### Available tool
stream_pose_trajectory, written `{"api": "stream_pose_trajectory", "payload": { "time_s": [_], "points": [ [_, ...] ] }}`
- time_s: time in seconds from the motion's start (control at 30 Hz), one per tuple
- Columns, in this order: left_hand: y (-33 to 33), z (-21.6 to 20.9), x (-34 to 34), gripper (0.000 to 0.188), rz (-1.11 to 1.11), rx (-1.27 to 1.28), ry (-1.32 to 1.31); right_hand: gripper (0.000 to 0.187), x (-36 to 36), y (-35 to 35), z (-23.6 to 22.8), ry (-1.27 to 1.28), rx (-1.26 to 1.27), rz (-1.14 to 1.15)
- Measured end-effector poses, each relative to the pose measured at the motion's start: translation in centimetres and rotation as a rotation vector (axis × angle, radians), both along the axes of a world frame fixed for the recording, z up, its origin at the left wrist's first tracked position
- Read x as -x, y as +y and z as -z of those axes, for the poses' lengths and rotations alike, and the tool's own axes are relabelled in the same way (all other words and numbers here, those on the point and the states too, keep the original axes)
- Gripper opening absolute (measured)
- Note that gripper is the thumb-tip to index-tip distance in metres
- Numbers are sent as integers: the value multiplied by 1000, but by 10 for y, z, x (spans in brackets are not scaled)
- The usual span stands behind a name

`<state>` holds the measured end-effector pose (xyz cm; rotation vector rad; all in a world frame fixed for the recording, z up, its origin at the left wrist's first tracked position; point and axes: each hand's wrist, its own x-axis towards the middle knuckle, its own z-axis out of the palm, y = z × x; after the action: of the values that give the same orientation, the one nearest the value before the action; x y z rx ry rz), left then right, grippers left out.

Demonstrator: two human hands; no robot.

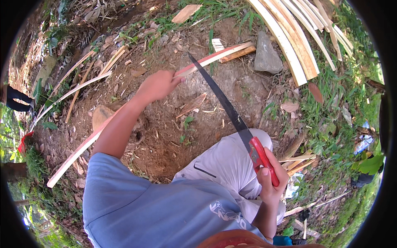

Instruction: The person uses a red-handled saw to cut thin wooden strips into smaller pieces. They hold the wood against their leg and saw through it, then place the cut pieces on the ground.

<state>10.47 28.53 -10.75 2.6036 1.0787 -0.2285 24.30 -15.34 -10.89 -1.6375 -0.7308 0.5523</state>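
A long wooden strip (217, 57), pale with a reddish side, runs slantwise from the lower left to the upper middle. My left hand (159, 86) is closed around it past its middle, and my forearm hides part of its length. The strip's nearer part passes over a round cut piece of wood (100, 116) on the ground. In my right hand (273, 175) is a handsaw (223, 102), gripped by its red handle above my right knee. Its dark blade points up and left. The tip overlaps the strip just beyond my left hand; whether they touch I cannot tell.
A grey stone (266, 53) sits by the strip's far end, beside a short wood piece (238, 53). Several pale planks (285, 35) lie at the upper right, and thinner strips (76, 89) at the left. Another person's dark-clad legs (17, 97) show at the left edge.
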Motion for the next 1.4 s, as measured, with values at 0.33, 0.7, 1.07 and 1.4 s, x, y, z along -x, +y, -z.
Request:
{"api": "stream_pose_trajectory", "payload": {
  "time_s": [0.33,0.7,1.07,1.4],
  "points": [
    [3,7,0,57,-17,-7,-38,53,1,-10,-3,3,1,25],
    [5,2,-2,59,-44,64,-19,57,-5,-1,0,-28,-64,29],
    [14,2,-3,62,-40,106,2,50,-15,15,-18,-83,-26,23],
    [13,7,1,63,-6,56,-27,44,-10,21,-47,-63,3,-30]
  ]
}}
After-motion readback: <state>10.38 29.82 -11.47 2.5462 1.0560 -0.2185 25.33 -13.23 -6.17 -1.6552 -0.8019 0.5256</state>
